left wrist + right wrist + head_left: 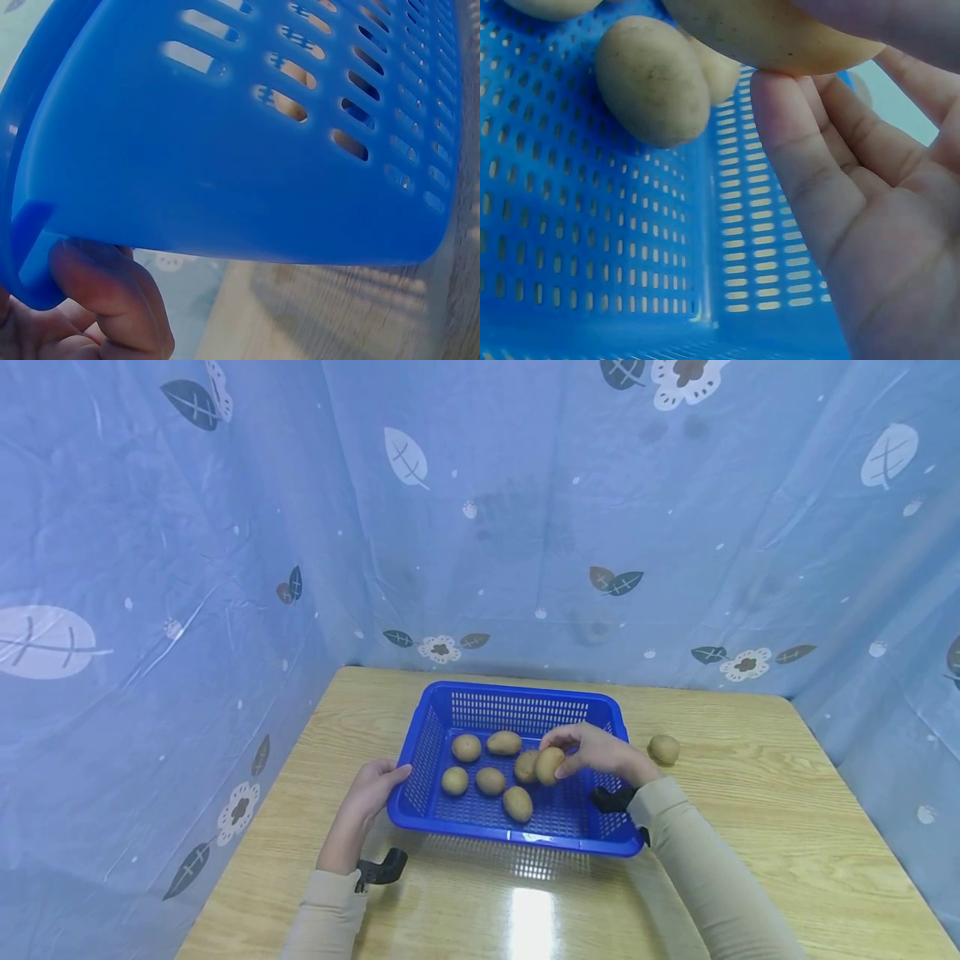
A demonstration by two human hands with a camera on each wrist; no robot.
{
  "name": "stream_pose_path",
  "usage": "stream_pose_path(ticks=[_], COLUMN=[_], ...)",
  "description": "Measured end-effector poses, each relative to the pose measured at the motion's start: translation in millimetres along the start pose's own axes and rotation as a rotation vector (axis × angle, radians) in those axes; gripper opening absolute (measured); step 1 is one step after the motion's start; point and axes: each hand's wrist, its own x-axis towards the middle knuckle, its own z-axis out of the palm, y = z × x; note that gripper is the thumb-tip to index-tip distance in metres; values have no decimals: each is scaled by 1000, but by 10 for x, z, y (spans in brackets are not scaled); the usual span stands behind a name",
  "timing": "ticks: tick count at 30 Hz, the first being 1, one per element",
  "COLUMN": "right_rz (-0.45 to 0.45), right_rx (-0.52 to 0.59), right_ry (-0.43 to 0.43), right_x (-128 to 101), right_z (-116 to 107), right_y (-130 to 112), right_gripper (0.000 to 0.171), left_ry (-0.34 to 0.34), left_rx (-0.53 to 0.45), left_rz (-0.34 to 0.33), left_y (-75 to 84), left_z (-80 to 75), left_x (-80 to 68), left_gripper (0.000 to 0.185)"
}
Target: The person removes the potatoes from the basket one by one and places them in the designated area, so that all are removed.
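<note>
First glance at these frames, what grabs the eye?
The bright blue basket at the middle of the wooden table, holding a cluster of potatoes. The right hand holds one potato in its grip over the basket, while the left hand holds the basket's left rim. A lone potato sits on the table to the basket's right.

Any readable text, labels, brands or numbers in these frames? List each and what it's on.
None: no words, numbers or brand marks are readable in any view.
Blue perforated plastic basket: plain walls, no label.
Brown oval potatoes, e.g. the one that the right hand holds: unmarked.
Blue sheet backdrop: only printed leaves and flowers.
Left hand grips the basket's rim; the wooden table is bare of print.
</note>
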Motion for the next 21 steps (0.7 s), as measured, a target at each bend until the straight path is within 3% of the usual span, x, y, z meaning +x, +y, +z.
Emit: stream_pose_path(ticks=[9, 21], right_rz=[12, 0], right_rx=[29, 87], right_ry=[108, 185], right_x=[-104, -247], right_z=[-102, -243], right_y=[-79, -79], right_gripper=[40, 43], left_ry=[-2, 4], left_rx=[12, 19], left_rz=[9, 15], left_y=[-5, -17], left_z=[9, 5], left_x=[2, -7], left_gripper=[33, 33])
